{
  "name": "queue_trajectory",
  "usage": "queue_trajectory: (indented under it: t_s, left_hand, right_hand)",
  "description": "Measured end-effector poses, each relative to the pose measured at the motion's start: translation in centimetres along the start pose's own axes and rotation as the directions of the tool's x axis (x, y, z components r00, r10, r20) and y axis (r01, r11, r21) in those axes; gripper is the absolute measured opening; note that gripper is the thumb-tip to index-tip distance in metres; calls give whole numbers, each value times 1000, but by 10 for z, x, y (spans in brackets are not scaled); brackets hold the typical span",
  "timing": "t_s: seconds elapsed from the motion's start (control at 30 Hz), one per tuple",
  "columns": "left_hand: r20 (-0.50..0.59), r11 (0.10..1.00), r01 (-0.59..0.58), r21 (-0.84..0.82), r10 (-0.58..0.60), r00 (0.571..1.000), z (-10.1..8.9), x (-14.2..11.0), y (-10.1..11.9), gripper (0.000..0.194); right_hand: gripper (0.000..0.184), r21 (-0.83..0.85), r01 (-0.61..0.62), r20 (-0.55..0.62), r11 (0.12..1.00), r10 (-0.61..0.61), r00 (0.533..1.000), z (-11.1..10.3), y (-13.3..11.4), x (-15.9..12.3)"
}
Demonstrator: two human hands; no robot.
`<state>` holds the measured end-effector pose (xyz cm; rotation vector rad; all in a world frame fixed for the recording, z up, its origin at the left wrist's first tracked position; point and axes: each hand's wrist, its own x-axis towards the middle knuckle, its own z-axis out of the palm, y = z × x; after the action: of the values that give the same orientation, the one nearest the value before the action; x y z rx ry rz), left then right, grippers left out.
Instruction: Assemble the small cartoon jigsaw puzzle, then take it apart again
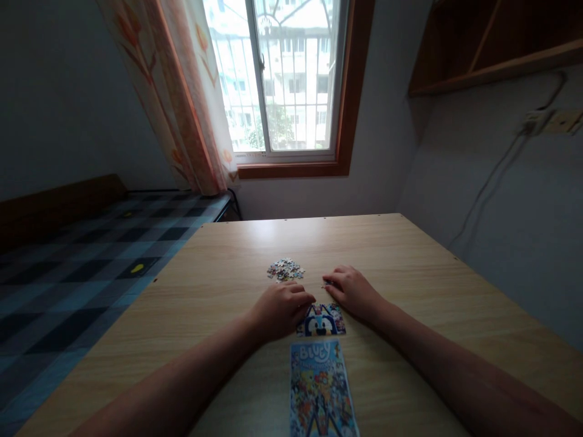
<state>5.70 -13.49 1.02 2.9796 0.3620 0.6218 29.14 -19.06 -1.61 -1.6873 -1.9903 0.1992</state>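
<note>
A partly joined jigsaw [321, 320] with a blue cartoon dog face lies on the wooden table [410, 267] between my hands. My left hand [281, 307] rests at its left edge, fingers curled onto the pieces. My right hand [351, 291] lies at its upper right, fingers bent and pressed down on a small piece I can barely make out. A heap of loose puzzle pieces [285, 270] sits just beyond my left hand. A colourful picture card [321, 389] lies nearer to me, below the jigsaw.
A bed with a dark checked cover [91, 267] runs along the table's left side. A window [291, 73] with an orange curtain [182, 91] is straight ahead. A wooden shelf [492, 48] and a wall socket with a cable [542, 121] hang on the right wall.
</note>
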Motion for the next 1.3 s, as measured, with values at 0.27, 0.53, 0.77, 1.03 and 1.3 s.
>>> queue_trajectory:
  t_s: [0.27, 0.53, 0.77, 1.03, 1.3]
  left_hand:
    - [-26, 1000, 8, 4, -8, 1000, 1, -1, 0, 20]
    - [-27, 1000, 7, 10, -7, 1000, 1, -2, -1, 19]
    - [-33, 1000, -1, -15, 1, 999, 3, -2, 1, 19]
    - [-154, 945, 184, -270, -231, 961, 0, 1, 7, 14]
    - [-165, 906, 246, -344, -316, 934, 6, 3, 5, 13]
  right_hand:
    - [14, -24, -28, 40, 999, 29, 999, -10, -5, -2]
    - [5, 90, -26, 28, 996, 23, 999, -14, -6, -5]
    - [12, 245, -22, 32, 969, 15, 999, -11, -7, -6]
    - [6, 535, 7, -36, 845, 15, 999, -3, -23, -11]
    - [9, 558, 102, -97, 824, -58, 994, -4, -34, -15]
